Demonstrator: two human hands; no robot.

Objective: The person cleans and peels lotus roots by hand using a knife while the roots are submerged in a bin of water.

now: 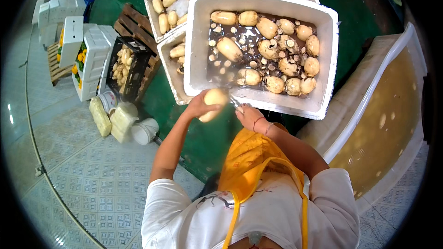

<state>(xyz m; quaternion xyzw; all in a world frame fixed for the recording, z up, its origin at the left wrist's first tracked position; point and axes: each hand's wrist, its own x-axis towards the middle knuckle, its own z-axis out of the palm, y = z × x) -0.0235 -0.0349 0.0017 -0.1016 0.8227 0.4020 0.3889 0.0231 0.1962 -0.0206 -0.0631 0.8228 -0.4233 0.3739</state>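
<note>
My left hand [200,105] grips a pale section of lotus root [214,99], blurred, at the near edge of a white foam box [277,105]. Just to its right, my right hand [250,117] is closed around a small metal tool [235,101], perhaps a knife or peeler, whose tip points toward the root's end. Brown water [221,72] covers the box's floor. In it sit several lotus root sections [229,49], many with dark muddy ends, among small round cut-off pieces [253,64].
Foam boxes of lotus root [152,14] stand behind and left of the main box. A large tub of murky water [377,124] is at the right. On the left are a black crate [135,76], wooden pallet [136,24], white bucket [145,131] and hose [41,169].
</note>
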